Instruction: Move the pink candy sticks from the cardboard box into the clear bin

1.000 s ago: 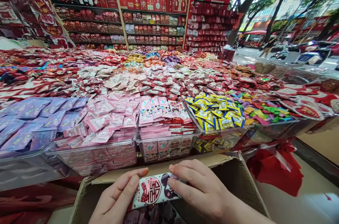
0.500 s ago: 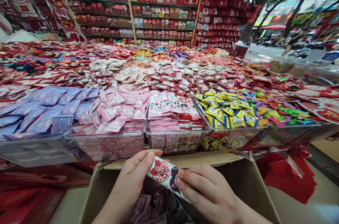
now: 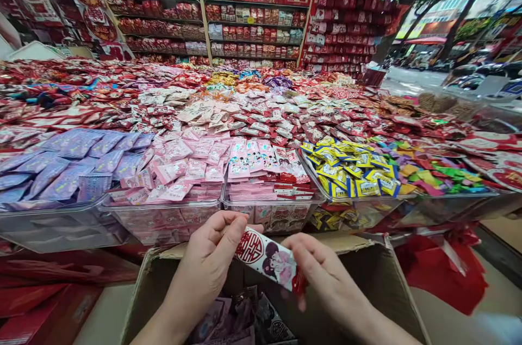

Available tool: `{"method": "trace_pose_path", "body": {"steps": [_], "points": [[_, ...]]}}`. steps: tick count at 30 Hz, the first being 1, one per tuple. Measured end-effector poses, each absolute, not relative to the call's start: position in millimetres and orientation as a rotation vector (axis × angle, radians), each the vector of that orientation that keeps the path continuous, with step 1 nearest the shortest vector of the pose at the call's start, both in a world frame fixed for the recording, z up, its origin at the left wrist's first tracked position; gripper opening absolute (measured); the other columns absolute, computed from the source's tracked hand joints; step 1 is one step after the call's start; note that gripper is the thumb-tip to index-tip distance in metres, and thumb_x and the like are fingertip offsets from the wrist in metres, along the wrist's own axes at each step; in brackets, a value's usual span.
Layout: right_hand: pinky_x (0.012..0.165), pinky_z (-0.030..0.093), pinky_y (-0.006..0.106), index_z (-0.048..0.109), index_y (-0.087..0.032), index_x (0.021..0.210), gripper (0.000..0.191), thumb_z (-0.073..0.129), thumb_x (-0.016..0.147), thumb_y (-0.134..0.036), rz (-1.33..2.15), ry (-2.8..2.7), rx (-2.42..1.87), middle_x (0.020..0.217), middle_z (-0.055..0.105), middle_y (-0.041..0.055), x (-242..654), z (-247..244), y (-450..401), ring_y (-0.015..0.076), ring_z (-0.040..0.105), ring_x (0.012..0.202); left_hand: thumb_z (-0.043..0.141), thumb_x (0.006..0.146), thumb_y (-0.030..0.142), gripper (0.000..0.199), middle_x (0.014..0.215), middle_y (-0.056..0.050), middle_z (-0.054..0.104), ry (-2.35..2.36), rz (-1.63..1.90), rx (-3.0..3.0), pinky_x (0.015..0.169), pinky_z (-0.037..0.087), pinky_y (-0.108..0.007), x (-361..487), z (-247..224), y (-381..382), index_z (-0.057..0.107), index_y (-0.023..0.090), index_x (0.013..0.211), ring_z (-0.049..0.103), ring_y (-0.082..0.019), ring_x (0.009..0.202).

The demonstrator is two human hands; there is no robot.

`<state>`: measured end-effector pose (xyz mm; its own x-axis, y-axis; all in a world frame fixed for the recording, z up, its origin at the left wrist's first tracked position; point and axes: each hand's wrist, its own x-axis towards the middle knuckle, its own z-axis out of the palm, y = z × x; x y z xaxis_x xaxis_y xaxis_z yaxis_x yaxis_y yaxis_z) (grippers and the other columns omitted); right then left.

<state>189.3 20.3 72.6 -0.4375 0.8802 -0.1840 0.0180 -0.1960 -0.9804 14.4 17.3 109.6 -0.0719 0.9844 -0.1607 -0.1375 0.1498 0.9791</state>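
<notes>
Held between both hands over the cardboard box is a white candy packet (image 3: 261, 255) with a red double-happiness sign, dark cartoon ears and a red right end. My left hand (image 3: 212, 258) pinches its left end, thumb on top. At the red end, my right hand (image 3: 330, 274) has its fingers curled around the packet; their exact contact is partly hidden. Whether one packet or a thin stack is held, I cannot tell. Below, dark and pinkish packets (image 3: 244, 315) lie inside the open cardboard box (image 3: 163, 269).
Just beyond the box stand clear plastic bins (image 3: 163, 220) with purple packets (image 3: 73, 171), pink packets (image 3: 187, 162) and yellow-and-blue packets (image 3: 354, 168). Red-wrapped sweets (image 3: 261, 127) spread behind them. A red bag (image 3: 444, 269) is at right; shelves (image 3: 253, 18) line the back.
My right hand has slid rightward along the packet to its end, uncovering the cartoon print and red end. My left hand keeps its pinch and has risen slightly.
</notes>
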Motion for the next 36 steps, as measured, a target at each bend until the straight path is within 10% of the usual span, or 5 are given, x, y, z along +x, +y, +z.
{"method": "trace_pose_path", "body": {"steps": [16, 36], "points": [[0.045, 0.029, 0.012, 0.046, -0.015, 0.058, 0.027, 0.044, 0.084, -0.019, 0.778, -1.869, -0.749, 0.046, 0.044, -0.0053, 189, 75, 14, 0.0023, 0.041, 0.042, 0.062, 0.068, 0.047, 0.032, 0.056, -0.001, 0.064, 1.251, 1.387, 0.851, 0.043, 0.040, -0.018, 24, 105, 20, 0.064, 0.016, 0.074, 0.052, -0.010, 0.045], [0.044, 0.024, 0.016, 0.045, -0.016, 0.058, 0.029, 0.042, 0.085, -0.027, 0.928, -1.799, -0.831, 0.048, 0.036, -0.0055, 190, 58, 15, 0.0037, 0.033, 0.043, 0.051, 0.075, 0.050, 0.041, 0.040, 0.009, 0.034, 1.368, 1.344, 0.997, 0.033, 0.024, -0.016, 29, 97, 31, 0.040, 0.018, 0.052, 0.028, -0.005, 0.036]]}}
